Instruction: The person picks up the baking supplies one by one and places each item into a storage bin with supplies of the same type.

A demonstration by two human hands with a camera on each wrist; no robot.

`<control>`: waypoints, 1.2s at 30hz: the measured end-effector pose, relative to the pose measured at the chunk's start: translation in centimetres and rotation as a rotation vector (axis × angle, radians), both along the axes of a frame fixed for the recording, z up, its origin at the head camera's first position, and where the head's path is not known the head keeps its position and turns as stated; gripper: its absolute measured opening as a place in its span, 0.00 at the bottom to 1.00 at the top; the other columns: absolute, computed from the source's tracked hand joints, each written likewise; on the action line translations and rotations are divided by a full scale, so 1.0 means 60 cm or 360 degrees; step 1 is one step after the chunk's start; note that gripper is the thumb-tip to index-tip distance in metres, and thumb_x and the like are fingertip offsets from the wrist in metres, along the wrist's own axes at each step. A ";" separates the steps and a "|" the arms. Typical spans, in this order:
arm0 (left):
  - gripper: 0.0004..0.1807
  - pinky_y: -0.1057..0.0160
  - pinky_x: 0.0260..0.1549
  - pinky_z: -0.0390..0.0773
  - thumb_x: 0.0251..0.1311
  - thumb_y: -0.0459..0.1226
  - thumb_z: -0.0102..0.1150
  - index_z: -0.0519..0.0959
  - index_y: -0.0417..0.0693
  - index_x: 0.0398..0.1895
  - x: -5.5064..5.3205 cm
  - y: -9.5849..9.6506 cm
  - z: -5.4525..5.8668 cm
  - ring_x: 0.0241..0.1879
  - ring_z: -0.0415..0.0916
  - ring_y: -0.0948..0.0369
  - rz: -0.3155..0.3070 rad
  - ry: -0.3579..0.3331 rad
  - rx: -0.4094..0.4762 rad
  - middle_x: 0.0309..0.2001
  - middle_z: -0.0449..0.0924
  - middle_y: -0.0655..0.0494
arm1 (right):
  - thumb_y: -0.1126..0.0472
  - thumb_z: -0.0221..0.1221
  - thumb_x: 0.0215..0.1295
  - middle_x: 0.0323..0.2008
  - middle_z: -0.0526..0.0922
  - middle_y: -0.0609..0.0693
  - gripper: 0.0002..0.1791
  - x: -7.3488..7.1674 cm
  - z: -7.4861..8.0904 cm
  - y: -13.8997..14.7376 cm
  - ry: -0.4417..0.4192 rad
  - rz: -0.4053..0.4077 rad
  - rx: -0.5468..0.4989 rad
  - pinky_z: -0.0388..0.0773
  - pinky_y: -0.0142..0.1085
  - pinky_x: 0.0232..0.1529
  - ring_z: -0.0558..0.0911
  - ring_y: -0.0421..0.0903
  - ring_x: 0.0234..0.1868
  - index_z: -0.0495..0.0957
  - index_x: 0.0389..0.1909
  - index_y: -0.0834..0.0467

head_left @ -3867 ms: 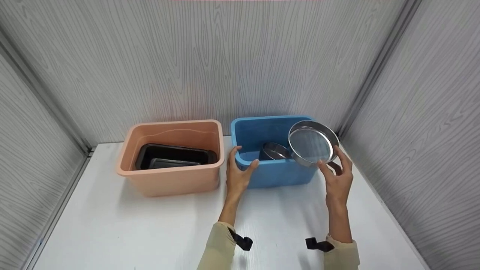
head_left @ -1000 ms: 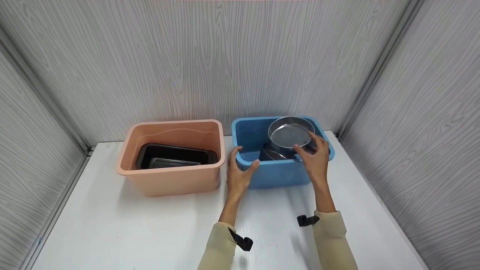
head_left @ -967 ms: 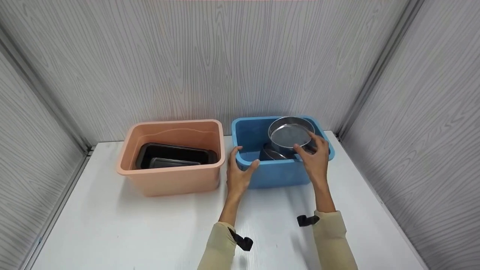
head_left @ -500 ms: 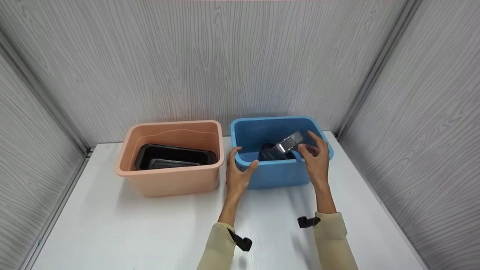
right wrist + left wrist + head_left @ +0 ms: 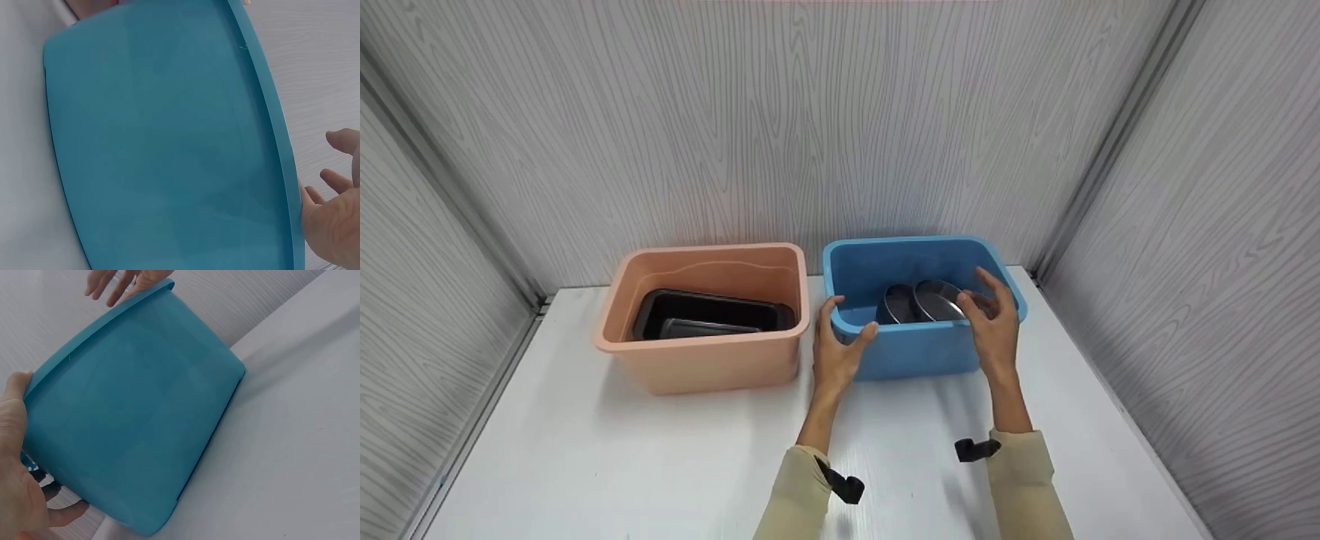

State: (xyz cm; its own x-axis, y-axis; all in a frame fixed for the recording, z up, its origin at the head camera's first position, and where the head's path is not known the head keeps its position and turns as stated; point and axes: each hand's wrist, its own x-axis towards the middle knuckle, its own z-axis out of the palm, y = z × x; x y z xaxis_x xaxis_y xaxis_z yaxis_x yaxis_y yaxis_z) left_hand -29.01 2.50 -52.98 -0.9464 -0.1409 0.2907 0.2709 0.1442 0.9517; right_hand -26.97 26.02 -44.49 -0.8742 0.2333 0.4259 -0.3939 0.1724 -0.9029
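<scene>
The blue bin (image 5: 915, 354) stands on the white table. At its near left corner my left hand (image 5: 834, 358) holds the rim, thumb in front and fingers along the side, as the left wrist view also shows. Inside, a round metal sieve (image 5: 939, 302) leans tilted beside a second round metal piece (image 5: 895, 304); the front wall hides their lower parts. Over the bin's near right part, my right hand (image 5: 996, 330) has its thumb and fingers spread, with nothing between them. In the right wrist view this hand (image 5: 337, 225) is beside the bin's rim.
To the left stands a peach bin (image 5: 712, 367) with black rectangular baking pans (image 5: 712, 304) inside. A narrow gap separates the two bins. Grey wood-grain panels (image 5: 780, 120) enclose the white table (image 5: 675, 465) at the back and both sides.
My right hand moved left over the blue bin with the sieve, then let it go. The sieve dropped inside beside the other round piece. My left hand stayed on the rim.
</scene>
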 end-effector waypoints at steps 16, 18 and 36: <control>0.48 0.37 0.74 0.57 0.60 0.57 0.71 0.59 0.65 0.80 -0.011 0.007 0.001 0.80 0.53 0.50 -0.0070 -0.0014 -0.0037 0.81 0.55 0.53 | 0.68 0.56 0.78 0.67 0.73 0.62 0.25 -0.007 -0.038 0.010 0.0141 0.0007 -0.0175 0.82 0.32 0.55 0.86 0.45 0.51 0.69 0.72 0.68; 0.49 0.36 0.75 0.56 0.59 0.57 0.72 0.58 0.65 0.81 -0.013 0.005 0.003 0.80 0.52 0.50 -0.0074 -0.0024 -0.0049 0.82 0.54 0.54 | 0.67 0.55 0.78 0.67 0.74 0.61 0.25 -0.013 -0.046 0.013 0.0137 0.0014 -0.0171 0.82 0.33 0.56 0.86 0.45 0.52 0.69 0.73 0.67; 0.60 0.36 0.74 0.58 0.60 0.59 0.71 0.43 0.56 0.86 0.012 -0.065 0.033 0.80 0.54 0.45 -0.0143 -0.0125 -0.0328 0.84 0.47 0.49 | 0.62 0.55 0.80 0.65 0.78 0.62 0.22 -0.003 -0.043 0.004 0.0163 0.0290 -0.0053 0.79 0.40 0.61 0.77 0.59 0.65 0.72 0.70 0.67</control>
